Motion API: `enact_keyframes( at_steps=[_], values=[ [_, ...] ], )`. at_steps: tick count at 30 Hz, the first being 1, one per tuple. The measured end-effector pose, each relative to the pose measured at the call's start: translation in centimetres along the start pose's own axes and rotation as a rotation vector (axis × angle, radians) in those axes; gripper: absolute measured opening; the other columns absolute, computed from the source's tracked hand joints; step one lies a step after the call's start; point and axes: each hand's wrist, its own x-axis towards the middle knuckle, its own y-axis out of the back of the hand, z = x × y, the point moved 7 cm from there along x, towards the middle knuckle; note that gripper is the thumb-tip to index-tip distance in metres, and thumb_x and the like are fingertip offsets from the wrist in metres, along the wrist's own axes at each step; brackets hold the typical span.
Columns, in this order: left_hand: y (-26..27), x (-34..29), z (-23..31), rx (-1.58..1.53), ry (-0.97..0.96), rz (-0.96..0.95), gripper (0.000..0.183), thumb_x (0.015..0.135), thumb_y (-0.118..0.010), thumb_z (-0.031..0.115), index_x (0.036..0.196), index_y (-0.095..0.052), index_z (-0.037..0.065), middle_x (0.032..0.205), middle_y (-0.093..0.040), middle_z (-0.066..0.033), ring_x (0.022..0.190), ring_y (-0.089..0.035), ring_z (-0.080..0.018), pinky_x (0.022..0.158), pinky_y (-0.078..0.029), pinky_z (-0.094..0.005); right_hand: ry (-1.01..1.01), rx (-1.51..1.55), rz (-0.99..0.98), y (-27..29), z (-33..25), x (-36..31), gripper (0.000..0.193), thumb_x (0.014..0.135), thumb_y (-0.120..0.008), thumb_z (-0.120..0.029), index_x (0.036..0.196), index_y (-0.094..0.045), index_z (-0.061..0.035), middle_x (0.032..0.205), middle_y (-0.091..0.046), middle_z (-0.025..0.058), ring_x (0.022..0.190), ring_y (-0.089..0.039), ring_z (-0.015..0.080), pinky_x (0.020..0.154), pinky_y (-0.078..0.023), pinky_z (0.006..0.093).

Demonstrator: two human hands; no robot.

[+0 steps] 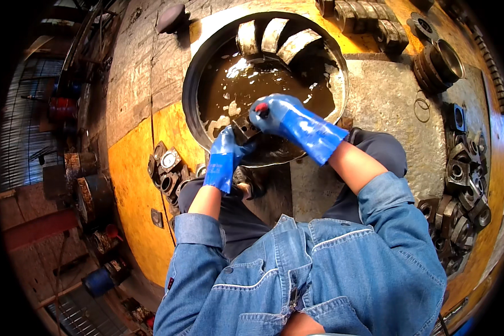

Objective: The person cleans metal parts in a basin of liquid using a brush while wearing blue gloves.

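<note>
A round dark basin (191, 73) with brown liquid stands in front of me, between my knees. My left hand (223, 150), in a blue rubber glove, is at the basin's near left rim, its fingers closed on a dark metal part (244, 132) held over the liquid. My right hand (275, 112), gloved the same way, is closed above that part. The red end of a tool handle (261, 109) shows at the fist; the rest of the tool is hidden. Several curved metal pieces (273, 36) lean inside the basin's far side.
Metal parts with holes lie piled on the left (171, 159) and in a long heap on the right (459, 173). Far right hold stacked rings (439, 64) and curved blocks (369, 19). A dark rounded object (172, 18) sits at the far left; drums (92, 199) stand beyond.
</note>
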Motion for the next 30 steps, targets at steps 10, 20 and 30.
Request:
enact_keyframes(
  at_steps=[10,20,30],
  values=[
    [0.2,-0.2,0.5,-0.063,0.047,-0.029,0.070,0.078,-0.093,0.046,0.121,-0.068,-0.003,0.107,-0.076,-0.0206,0.097,-0.074,-0.0334,0.089,-0.057,-0.0427,-0.114,-0.127,-0.135,-1.0,1.3,0.7,0.025,0.091,-0.066,-0.041,0.100,-0.081,-0.0220,0.102,-0.078,0.0098,0.101,-0.073,0.0348,0.090,-0.060,0.0428],
    [0.4,-0.2,1.2,-0.132,-0.007,-0.040,0.066,0.079,-0.093,0.042,0.123,-0.068,-0.002,0.109,-0.077,-0.0204,0.101,-0.074,-0.0338,0.090,-0.057,-0.0431,-0.153,-0.099,-0.088,0.2,1.0,1.1,0.026,0.092,-0.067,-0.042,0.099,-0.079,-0.0194,0.100,-0.079,0.0091,0.099,-0.074,0.0334,0.089,-0.060,0.0426],
    [-0.2,0.3,-0.9,-0.094,-0.004,-0.021,0.069,0.076,-0.094,0.043,0.124,-0.068,0.000,0.114,-0.077,-0.0216,0.107,-0.074,-0.0373,0.093,-0.057,-0.0431,-0.137,-0.203,-0.107,0.0,1.8,1.9,0.025,0.092,-0.068,-0.039,0.104,-0.081,-0.0228,0.106,-0.079,0.0065,0.102,-0.074,0.0315,0.092,-0.060,0.0406]
  ],
)
